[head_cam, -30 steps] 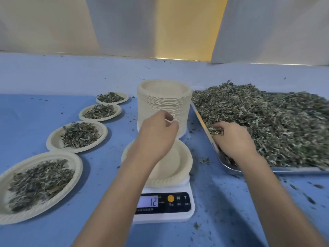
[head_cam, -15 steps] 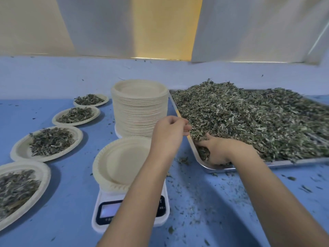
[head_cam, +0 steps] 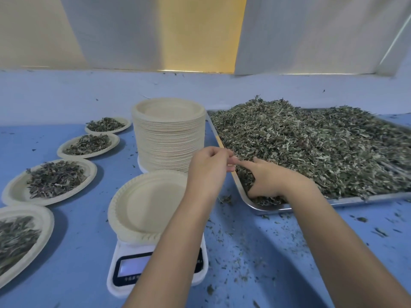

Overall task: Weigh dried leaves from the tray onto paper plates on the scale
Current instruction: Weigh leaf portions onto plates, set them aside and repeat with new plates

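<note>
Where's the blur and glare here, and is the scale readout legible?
Head view: dried leaves smear with motion blur toward the right edge; scale display is washed pale and half covered by the left forearm, digits unreadable; a bright glare strip runs along the wall base; wall panel edges lean from wide-angle distortion.

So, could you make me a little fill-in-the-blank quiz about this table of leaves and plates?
The plate on the scale is ___.
The filled plates left of it number ___.
The right hand reaches into leaves on the ___.
Missing: empty; four; tray.
</note>
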Available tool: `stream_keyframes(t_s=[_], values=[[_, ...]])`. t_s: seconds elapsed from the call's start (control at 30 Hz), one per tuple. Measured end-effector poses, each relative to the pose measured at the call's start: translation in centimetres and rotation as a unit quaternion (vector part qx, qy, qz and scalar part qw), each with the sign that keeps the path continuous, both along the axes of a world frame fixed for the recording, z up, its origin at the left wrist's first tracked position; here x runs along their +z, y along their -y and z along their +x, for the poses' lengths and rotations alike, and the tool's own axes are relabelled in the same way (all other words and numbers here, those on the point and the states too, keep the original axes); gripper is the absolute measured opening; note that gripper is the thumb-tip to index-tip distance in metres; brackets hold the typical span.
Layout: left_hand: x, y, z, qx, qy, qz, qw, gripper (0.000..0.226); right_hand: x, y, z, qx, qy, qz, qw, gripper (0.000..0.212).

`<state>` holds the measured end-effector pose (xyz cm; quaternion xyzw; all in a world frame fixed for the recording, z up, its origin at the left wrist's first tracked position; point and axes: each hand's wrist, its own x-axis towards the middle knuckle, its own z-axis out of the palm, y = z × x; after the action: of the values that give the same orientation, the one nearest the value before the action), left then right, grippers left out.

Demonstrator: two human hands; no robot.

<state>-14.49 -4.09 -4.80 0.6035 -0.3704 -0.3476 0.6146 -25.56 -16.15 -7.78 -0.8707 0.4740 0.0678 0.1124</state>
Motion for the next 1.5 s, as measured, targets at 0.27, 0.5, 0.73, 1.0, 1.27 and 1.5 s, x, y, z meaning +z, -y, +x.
stream_keyframes(t_s=[0.27,0.5,0.73,1.0,1.27,1.5], values=[[0.1,-0.1,-0.7,-0.008,-0.034,0.008,0.999,0.021,-1.5,-0.5,0.8,0.04,-0.02,-0.066,0.997,0.032],[-0.1,0.7,-0.6,0.037,-0.192,0.02,0.981,0.018,-2.0,-1.1,0.6,-0.04,0.086,-0.129,0.987,0.038],[-1.0,2.7,-1.0,-0.006,-0.315,0.01,0.949,0.036,-1.9,-0.7,-0.4,-0.184,0.364,-0.084,0.909,0.047],[-1.1,4.9,-3.4,-0.052,-0.368,0.031,0.928,0.057,-0.8,-0.7,-0.6,-0.233,0.581,0.06,0.778,0.044],[-0.2,4.1,-3.5,-0.029,-0.391,0.019,0.92,0.056,0.9,-1.9,-0.4,-0.22,0.631,0.082,0.739,0.048],[0.2,2.4,0.3,0.023,-0.386,-0.032,0.922,0.037,2.6,-2.9,0.9,-0.156,0.697,0.218,0.665,0.035]])
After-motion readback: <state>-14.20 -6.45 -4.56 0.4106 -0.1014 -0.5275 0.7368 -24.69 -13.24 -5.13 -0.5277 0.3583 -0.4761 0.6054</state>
